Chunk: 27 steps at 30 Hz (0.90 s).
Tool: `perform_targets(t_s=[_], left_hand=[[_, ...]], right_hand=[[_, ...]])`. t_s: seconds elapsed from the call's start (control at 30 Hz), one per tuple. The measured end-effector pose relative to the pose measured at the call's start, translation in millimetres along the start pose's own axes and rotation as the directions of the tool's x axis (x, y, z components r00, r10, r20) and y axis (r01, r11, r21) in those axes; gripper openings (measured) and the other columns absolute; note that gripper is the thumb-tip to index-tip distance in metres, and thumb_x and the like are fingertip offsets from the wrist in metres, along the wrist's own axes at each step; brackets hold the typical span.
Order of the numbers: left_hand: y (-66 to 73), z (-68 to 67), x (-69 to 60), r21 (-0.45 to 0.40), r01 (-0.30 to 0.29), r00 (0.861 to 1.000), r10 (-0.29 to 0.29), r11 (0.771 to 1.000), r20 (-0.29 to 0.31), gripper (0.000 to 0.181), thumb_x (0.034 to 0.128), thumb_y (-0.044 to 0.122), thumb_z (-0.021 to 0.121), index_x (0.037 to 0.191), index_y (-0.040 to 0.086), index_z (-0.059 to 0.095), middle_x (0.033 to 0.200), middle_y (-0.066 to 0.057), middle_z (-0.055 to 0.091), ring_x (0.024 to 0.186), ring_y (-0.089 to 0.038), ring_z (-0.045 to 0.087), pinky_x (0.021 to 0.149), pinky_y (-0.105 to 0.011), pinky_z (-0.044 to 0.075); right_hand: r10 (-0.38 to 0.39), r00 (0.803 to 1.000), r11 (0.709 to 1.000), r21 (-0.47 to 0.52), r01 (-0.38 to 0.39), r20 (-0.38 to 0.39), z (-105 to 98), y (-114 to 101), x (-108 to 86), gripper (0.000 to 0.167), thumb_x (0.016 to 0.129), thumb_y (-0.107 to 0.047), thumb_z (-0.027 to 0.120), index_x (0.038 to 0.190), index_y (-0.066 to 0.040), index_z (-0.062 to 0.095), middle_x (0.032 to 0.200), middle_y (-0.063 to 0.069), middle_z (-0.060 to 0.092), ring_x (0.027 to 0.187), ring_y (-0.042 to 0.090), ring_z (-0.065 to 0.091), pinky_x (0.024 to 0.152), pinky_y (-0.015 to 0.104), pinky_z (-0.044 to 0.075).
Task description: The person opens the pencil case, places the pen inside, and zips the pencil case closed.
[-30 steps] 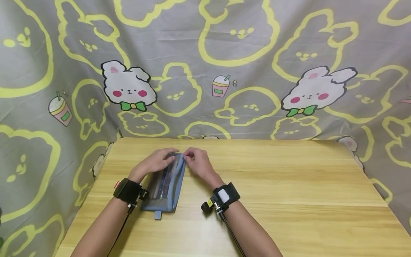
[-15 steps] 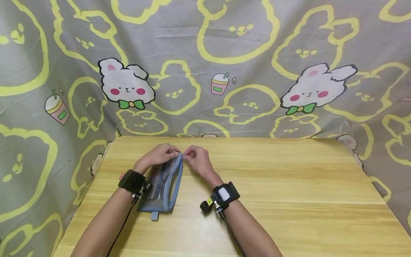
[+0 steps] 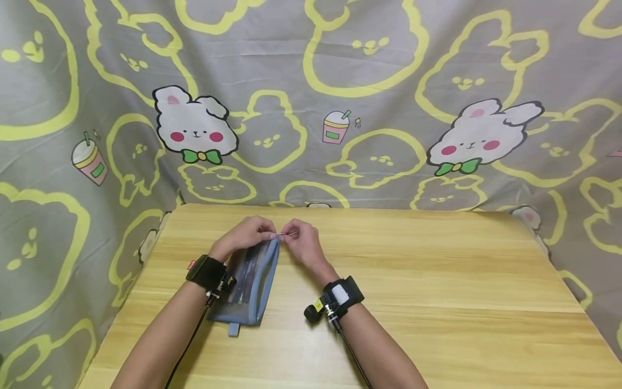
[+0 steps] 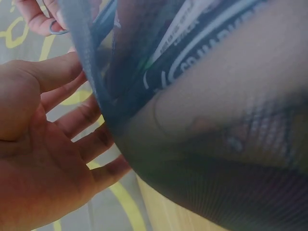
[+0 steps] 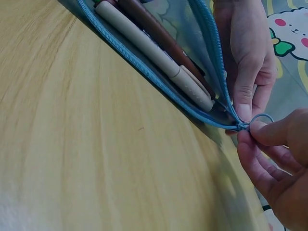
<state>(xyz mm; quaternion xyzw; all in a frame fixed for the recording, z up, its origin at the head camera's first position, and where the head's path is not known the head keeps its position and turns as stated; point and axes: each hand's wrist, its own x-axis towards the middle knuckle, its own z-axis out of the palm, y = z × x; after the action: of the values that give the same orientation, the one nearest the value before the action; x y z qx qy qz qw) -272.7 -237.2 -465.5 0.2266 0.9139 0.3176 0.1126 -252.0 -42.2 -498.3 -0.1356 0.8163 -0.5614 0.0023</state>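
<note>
A blue-grey mesh pencil case (image 3: 224, 314) stands tilted on the table, its zipper (image 5: 217, 53) gaping along the right side. Inside lie a white pen (image 5: 149, 47) and a brown pen (image 5: 166, 45), along with other dark-printed items seen through the mesh in the left wrist view. My left hand (image 3: 247, 232) pinches the far corner by the zipper's end, thumb on top. Close beside it, my right hand (image 3: 303, 243) pinches the zipper pull, whose thin blue loop (image 5: 263, 115) sticks up between finger and thumb. The slider itself is partly covered by fingertips.
The wooden table (image 3: 418, 302) extends to the right and in front of the case. A grey curtain (image 3: 379, 113) with yellow outlines and rabbit prints hangs behind and at both sides. Black straps with cameras and cables (image 3: 340, 297) sit on both wrists.
My left hand has shifted from lying over the case's top to gripping its far corner. The case has tilted up somewhat. My right hand has stayed almost in place, at the zipper pull.
</note>
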Motion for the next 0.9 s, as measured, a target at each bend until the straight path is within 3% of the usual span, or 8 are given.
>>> perform_targets(t_s=[0.4,0.67,0.9], left_hand=[[1.3,1.7,3.1,-0.051,0.028,1.0,-0.027,0.998,0.012,0.013,0.0988,0.009,0.066,0.092,0.005,0.077,0.087,-0.002,0.072,0.082,-0.018,0.06,0.076,-0.033,0.048],[0.6,3.5,3.3,-0.056,0.05,0.997,-0.053,0.997,-0.053,0.012,0.0969,0.005,0.067,0.091,0.004,0.077,0.089,-0.006,0.075,0.087,-0.022,0.062,0.082,-0.037,0.049],[1.7,4.2,1.8,-0.062,0.043,0.996,-0.048,0.997,-0.072,0.01,0.0951,0.006,0.07,0.092,0.004,0.079,0.088,-0.004,0.076,0.089,-0.023,0.064,0.084,-0.038,0.049]], right_hand=[[-0.082,0.996,0.995,-0.051,0.083,0.028,-1.1,5.5,-10.9,0.008,0.091,0.003,0.074,0.092,-0.003,0.077,0.092,0.008,0.077,0.083,0.017,0.074,0.073,0.024,0.059],[-0.108,0.99,0.987,-0.106,0.118,0.091,0.9,-2.2,-33.7,0.009,0.092,0.001,0.074,0.088,-0.007,0.078,0.088,0.001,0.077,0.08,0.008,0.071,0.074,0.022,0.057],[-0.139,0.978,0.986,-0.075,0.152,0.155,0.7,-12.8,-59.3,0.012,0.089,0.005,0.074,0.088,-0.006,0.079,0.089,0.003,0.078,0.078,0.008,0.072,0.071,0.019,0.057]])
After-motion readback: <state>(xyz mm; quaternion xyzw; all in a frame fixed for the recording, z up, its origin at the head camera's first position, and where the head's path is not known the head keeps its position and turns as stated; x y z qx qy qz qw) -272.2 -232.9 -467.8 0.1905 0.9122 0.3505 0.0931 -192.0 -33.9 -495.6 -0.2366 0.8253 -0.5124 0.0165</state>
